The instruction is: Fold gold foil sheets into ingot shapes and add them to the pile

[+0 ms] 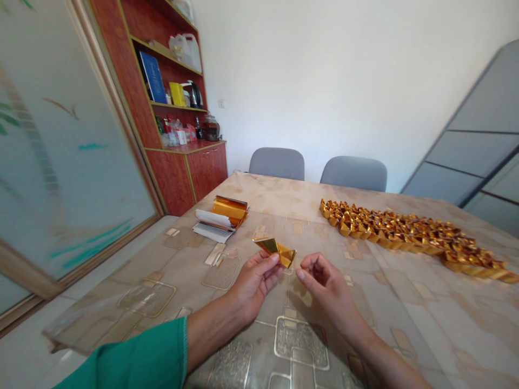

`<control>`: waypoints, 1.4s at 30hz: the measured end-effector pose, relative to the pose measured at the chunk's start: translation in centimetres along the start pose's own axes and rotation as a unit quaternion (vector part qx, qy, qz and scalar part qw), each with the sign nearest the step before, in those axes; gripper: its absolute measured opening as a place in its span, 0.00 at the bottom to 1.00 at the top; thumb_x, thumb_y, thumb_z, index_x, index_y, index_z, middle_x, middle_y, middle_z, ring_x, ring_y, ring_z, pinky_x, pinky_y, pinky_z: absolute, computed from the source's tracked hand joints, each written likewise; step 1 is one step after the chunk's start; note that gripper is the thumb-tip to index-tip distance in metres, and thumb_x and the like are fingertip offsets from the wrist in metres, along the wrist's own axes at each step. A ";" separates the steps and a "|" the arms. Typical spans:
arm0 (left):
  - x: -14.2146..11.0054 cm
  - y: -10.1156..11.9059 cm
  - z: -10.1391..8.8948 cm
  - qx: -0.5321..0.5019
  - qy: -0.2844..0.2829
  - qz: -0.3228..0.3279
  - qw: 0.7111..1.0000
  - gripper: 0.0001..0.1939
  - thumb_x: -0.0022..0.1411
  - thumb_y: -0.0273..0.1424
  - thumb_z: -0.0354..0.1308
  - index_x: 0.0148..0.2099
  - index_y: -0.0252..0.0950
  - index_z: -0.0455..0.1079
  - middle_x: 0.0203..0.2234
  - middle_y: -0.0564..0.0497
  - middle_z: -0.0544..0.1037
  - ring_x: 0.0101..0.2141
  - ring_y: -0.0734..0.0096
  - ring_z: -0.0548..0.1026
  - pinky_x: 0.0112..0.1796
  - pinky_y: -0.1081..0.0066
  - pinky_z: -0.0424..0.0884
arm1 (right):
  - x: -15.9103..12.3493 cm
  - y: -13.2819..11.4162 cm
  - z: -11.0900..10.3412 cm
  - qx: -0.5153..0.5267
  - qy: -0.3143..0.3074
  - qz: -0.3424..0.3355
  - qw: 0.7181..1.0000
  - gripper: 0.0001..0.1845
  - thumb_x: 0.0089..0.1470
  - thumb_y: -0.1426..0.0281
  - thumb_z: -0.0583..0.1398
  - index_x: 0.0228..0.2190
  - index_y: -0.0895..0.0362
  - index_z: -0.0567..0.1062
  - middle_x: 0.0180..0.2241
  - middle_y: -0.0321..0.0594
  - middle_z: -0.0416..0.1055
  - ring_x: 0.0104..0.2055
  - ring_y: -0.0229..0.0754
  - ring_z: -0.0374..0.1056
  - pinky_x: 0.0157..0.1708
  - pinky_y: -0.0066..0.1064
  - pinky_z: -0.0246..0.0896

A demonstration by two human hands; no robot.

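Observation:
My left hand (pixel 259 278) pinches a partly folded piece of gold foil paper (pixel 279 251) between thumb and fingers, above the middle of the table. The paper has a pointed flap at its left and a creased, boat-like end at its right. Just right of it is my right hand (pixel 324 281), its fingers curled in and its thumb near the index finger. I see nothing in that hand, and a small gap parts it from the paper.
A stack of gold foil sheets with white backs (pixel 223 216) lies at the left. Rows of folded gold paper pieces (pixel 405 229) cover the right side of the patterned tablecloth (pixel 251 356). Two grey chairs (pixel 277 163) stand behind the table, and a wooden cabinet (pixel 206 167) is at the back left.

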State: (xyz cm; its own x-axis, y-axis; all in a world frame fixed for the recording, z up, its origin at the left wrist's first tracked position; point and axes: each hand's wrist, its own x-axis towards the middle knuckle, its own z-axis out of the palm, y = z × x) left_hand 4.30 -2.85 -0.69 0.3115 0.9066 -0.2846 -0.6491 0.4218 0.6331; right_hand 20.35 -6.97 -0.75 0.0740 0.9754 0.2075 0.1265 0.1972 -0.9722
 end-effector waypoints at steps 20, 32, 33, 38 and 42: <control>-0.4 -0.4 0.1 0.063 -0.049 -0.001 0.997 0.21 0.37 0.32 0.79 0.33 0.31 0.75 0.29 0.51 0.81 0.30 0.75 0.76 0.36 0.75 0.72 | -0.3 0.2 0.7 -0.078 -0.060 -0.021 0.995 0.20 0.59 0.56 0.57 0.21 0.54 0.64 0.21 0.31 0.57 0.25 0.37 0.52 0.25 0.28 0.47; -0.4 -0.2 0.1 0.133 -0.036 0.013 0.990 0.21 0.38 0.34 0.77 0.32 0.31 0.73 0.25 0.53 0.79 0.26 0.77 0.74 0.30 0.77 0.67 | -0.2 1.2 0.0 -0.024 -0.045 0.003 0.999 0.23 0.62 0.54 0.56 0.22 0.55 0.66 0.21 0.31 0.57 0.24 0.36 0.52 0.24 0.28 0.46; -0.4 -0.1 0.1 0.133 -0.034 0.016 0.990 0.20 0.39 0.34 0.77 0.31 0.31 0.73 0.24 0.53 0.79 0.26 0.78 0.73 0.30 0.77 0.66 | -0.2 1.2 -0.1 -0.020 -0.052 0.006 0.998 0.23 0.62 0.54 0.56 0.22 0.55 0.66 0.21 0.31 0.57 0.24 0.36 0.51 0.24 0.28 0.46; -0.3 -0.1 0.0 0.124 -0.034 0.005 0.992 0.19 0.38 0.33 0.77 0.30 0.32 0.73 0.24 0.53 0.78 0.25 0.79 0.72 0.29 0.78 0.66 | -0.1 1.5 0.1 -0.016 -0.082 0.007 0.997 0.19 0.59 0.55 0.61 0.26 0.56 0.74 0.24 0.34 0.65 0.27 0.38 0.56 0.27 0.28 0.51; -0.3 0.0 0.1 0.124 -0.040 -0.003 0.991 0.19 0.37 0.33 0.77 0.29 0.32 0.74 0.23 0.53 0.78 0.26 0.78 0.72 0.29 0.77 0.66 | -0.2 1.9 0.1 0.023 -0.078 0.040 0.996 0.21 0.60 0.52 0.58 0.26 0.56 0.75 0.24 0.35 0.66 0.25 0.38 0.57 0.26 0.28 0.51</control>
State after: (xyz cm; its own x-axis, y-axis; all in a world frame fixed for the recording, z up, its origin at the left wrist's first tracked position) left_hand 4.29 -3.11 -0.61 0.3756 0.8962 -0.2361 -0.4601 0.4014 0.7919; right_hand 20.48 -6.82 -2.65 -0.0728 0.9909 0.1134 0.0800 0.1191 -0.9896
